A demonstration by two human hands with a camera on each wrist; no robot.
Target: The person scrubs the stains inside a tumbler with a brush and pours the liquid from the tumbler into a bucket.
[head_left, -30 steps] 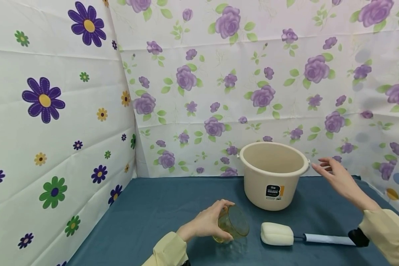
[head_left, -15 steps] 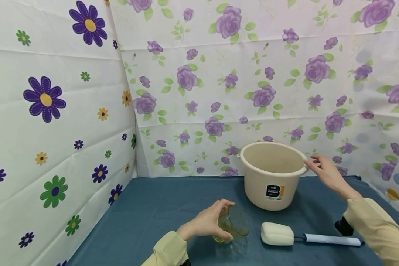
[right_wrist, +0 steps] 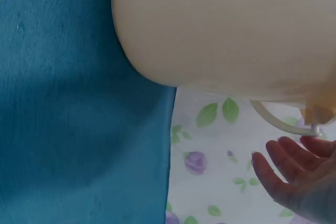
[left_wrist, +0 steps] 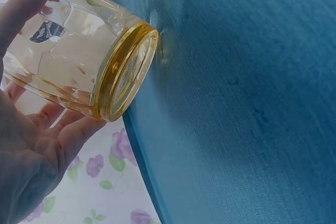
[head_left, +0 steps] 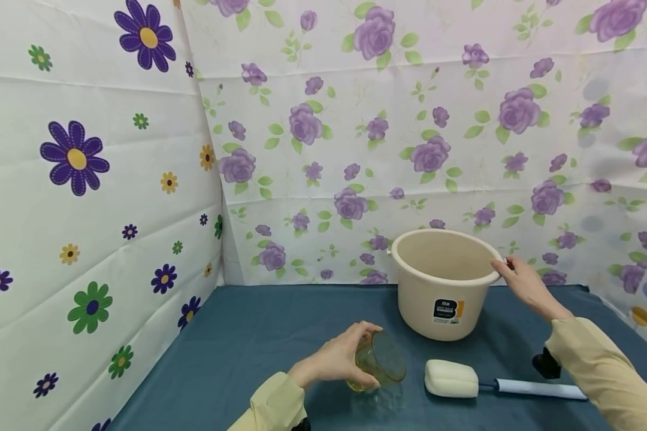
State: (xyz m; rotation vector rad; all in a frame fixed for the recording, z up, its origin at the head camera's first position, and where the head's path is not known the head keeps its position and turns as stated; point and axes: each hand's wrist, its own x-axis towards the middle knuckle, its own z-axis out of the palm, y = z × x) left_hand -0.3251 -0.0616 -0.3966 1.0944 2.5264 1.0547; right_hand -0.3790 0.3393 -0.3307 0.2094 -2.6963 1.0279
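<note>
In the head view, my left hand [head_left: 338, 356] grips an amber-tinted drinking glass [head_left: 380, 359], tilted with its mouth toward the right. The left wrist view shows the thumb on one side of the glass [left_wrist: 79, 51] and the fingers on the other, its thick base close over the cloth. My right hand [head_left: 528, 287] is at the right rim of a beige plastic bucket [head_left: 439, 308], thumb over the rim. The right wrist view has its other fingers [right_wrist: 286, 166] loosely bent beneath the bucket's handle joint [right_wrist: 314, 129].
A bottle brush with a cream sponge head [head_left: 451, 379] and pale handle [head_left: 539, 389] lies on the dark blue tablecloth [head_left: 248, 347], in front of the bucket. Floral sheets [head_left: 302, 149] hang behind and at the left.
My right hand has moved left to the bucket's rim, its thumb now over the edge. The left hand and the glass have stayed nearly still.
</note>
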